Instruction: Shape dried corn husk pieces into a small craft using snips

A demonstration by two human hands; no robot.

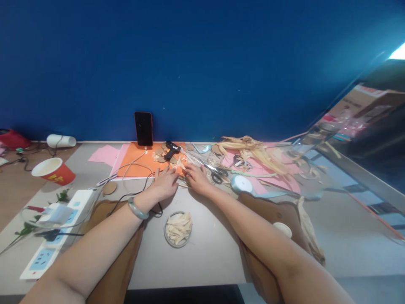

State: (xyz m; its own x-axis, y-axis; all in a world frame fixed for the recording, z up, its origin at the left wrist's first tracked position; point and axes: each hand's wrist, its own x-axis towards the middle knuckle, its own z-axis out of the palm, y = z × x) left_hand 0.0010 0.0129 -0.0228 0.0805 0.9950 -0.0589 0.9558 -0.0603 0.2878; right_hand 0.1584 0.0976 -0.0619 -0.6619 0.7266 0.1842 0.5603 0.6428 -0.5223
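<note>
My left hand (166, 184) rests palm down at the near edge of an orange sheet (134, 162), its fingers apart and a bangle on the wrist. Beside it, my right hand (198, 178) reaches into pale husk scraps (179, 164) with fingers stretched out. Nothing shows in either hand, though the fingertips are partly hidden among the scraps. Just beyond the hands lies a black glue gun (172, 150). Scissors (217, 174) with black handles lie right of my right hand. Nearer me, a small round dish (178, 229) holds cut husk strips.
A phone (144, 129) leans on the blue wall. To the left are a power strip (41, 258), a paper cup (53, 171) and loose cables. On the right lie a ribbon roll (241, 184), dried husks (249, 145) and pink paper (289, 181). Brown pads (268, 211) lie under both arms.
</note>
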